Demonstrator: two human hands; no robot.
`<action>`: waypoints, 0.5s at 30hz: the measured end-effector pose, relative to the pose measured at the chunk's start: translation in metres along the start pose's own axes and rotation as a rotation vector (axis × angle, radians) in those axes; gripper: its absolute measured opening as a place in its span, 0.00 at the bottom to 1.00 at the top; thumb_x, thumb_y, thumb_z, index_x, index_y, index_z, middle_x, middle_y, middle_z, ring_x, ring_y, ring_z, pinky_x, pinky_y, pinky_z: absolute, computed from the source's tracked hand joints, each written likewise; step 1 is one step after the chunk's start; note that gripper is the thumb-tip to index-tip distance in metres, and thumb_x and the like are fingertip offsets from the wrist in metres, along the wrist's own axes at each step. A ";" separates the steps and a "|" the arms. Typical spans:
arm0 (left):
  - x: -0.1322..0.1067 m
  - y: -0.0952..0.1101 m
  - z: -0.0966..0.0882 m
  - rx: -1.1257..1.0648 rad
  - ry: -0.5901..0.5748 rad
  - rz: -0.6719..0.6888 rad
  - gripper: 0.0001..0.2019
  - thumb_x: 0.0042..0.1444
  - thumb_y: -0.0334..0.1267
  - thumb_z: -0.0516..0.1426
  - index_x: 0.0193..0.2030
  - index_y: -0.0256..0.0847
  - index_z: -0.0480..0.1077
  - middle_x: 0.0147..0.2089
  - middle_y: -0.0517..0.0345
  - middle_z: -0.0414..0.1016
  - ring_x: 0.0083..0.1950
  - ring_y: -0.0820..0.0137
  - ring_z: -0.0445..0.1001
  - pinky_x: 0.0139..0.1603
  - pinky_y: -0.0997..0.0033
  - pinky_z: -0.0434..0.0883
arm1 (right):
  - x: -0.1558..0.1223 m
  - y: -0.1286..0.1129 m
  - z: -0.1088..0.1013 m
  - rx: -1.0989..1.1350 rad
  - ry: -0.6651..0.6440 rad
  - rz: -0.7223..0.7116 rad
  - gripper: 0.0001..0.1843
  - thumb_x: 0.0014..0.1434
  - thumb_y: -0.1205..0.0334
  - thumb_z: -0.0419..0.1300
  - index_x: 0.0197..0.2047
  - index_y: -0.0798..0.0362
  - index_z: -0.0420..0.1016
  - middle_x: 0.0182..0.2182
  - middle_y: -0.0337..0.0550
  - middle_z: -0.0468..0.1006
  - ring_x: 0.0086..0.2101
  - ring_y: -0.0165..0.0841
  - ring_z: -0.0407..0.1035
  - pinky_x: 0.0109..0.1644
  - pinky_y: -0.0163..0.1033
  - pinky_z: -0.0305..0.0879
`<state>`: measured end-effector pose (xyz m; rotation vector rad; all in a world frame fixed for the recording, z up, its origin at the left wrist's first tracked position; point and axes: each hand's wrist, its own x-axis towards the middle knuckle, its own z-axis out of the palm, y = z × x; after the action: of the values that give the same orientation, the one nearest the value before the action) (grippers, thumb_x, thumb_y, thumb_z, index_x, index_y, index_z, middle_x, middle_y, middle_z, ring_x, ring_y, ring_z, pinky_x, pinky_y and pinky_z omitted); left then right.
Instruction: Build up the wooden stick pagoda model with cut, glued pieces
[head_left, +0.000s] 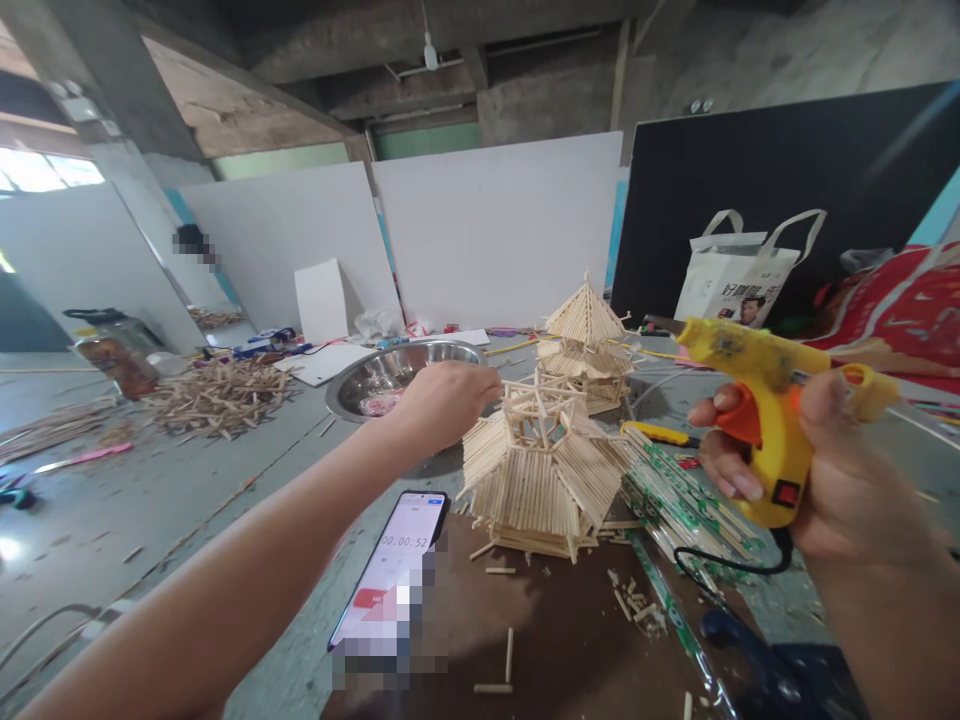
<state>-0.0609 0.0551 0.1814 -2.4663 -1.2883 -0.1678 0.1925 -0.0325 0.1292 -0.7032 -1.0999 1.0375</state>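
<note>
Two hands flank the stick model (pixel 536 490), open ring upward, just right of the left hand (pixel 450 402), whose fingers are bunched, on what I cannot tell. Behind that hand sits a steel bowl (pixel 346 398); the brown board (pixel 577 655) on its near side is mostly open. The right hand (pixel 836 470), clamped around the yellow glue gun (pixel 765 352), points its long barrel leftward.

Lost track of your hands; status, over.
Right hand gripping yellow glue gun. Left hand beside top of front stick model, contact unclear. Loose sticks in front.

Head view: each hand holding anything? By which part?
Right hand: the yellow glue gun, by its handle. Left hand, near the front stick model's top: can't tell if anything's held.
</note>
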 end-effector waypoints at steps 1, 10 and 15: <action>0.000 0.000 0.000 -0.003 0.002 0.000 0.16 0.57 0.39 0.43 0.35 0.39 0.70 0.34 0.54 0.74 0.35 0.69 0.70 0.32 0.71 0.60 | 0.000 0.001 0.000 0.002 0.001 0.001 0.22 0.47 0.40 0.52 0.29 0.51 0.69 0.28 0.41 0.73 0.11 0.23 0.57 0.14 0.34 0.52; -0.001 -0.001 0.001 -0.041 -0.001 -0.006 0.17 0.57 0.40 0.42 0.36 0.39 0.70 0.34 0.54 0.74 0.36 0.68 0.70 0.32 0.71 0.60 | 0.001 0.002 -0.001 0.024 0.006 0.025 0.22 0.47 0.40 0.51 0.29 0.50 0.70 0.29 0.40 0.72 0.11 0.22 0.57 0.14 0.35 0.54; -0.002 -0.001 0.000 -0.048 0.004 -0.021 0.16 0.56 0.40 0.42 0.36 0.40 0.70 0.34 0.54 0.74 0.36 0.68 0.70 0.32 0.70 0.60 | 0.000 0.001 0.001 0.024 0.024 0.035 0.21 0.47 0.40 0.52 0.28 0.50 0.69 0.29 0.40 0.72 0.11 0.22 0.57 0.14 0.34 0.53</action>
<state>-0.0630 0.0546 0.1808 -2.4917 -1.3241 -0.2114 0.1908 -0.0320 0.1287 -0.7164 -1.0559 1.0678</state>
